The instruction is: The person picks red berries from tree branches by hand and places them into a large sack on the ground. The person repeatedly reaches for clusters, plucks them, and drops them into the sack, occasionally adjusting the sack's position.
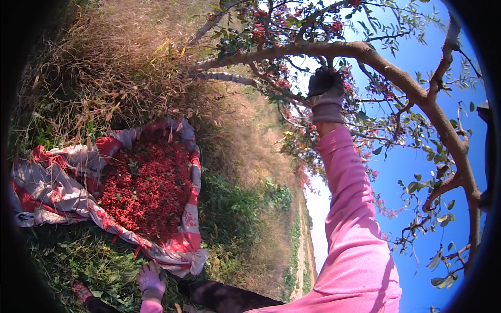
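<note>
The view is turned sideways, with the sky at the picture's right. My right hand (326, 83), in a dark-palmed glove below a pink sleeve, is raised into a tree and closed around a thin side branch (330, 62) under a thick bough (364, 51). Small red berry clusters (346, 78), like Sichuan pepper, hang beside it. Low down, my left hand (151, 279), in a pale glove, is near the edge of a red-and-white cloth sack (191, 234); its grip is unclear. The spread sack holds a heap of picked red berries (152, 184) with some leaves.
Dry grass (98, 58) stands behind the sack, with green weeds (231, 203) beside it. Bare branches (227, 77) and leafy twigs (415, 184) surround my raised arm. My dark trouser leg (231, 295) and a patterned shoe (80, 290) show below. A field track (301, 242) runs off behind.
</note>
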Available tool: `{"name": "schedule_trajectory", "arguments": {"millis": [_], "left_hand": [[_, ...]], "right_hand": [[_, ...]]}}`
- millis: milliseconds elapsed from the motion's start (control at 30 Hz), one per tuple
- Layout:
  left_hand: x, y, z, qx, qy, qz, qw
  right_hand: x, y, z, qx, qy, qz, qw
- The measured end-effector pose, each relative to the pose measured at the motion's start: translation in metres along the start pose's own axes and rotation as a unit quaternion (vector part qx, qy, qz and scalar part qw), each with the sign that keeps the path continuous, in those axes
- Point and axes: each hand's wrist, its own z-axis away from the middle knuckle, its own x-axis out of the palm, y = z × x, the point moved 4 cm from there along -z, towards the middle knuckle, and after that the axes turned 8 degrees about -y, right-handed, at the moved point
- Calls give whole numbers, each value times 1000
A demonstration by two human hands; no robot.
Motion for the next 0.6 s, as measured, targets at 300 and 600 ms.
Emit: {"name": "schedule_trajectory", "arguments": {"millis": [300, 600], "left_hand": [[3, 0, 1, -2, -7, -1, 1000], [-1, -2, 4, -5, -26, 11, 1000]], "right_hand": [[12, -10, 17, -31, 79, 87, 993], [61, 17, 59, -20, 318, 203, 926]]}}
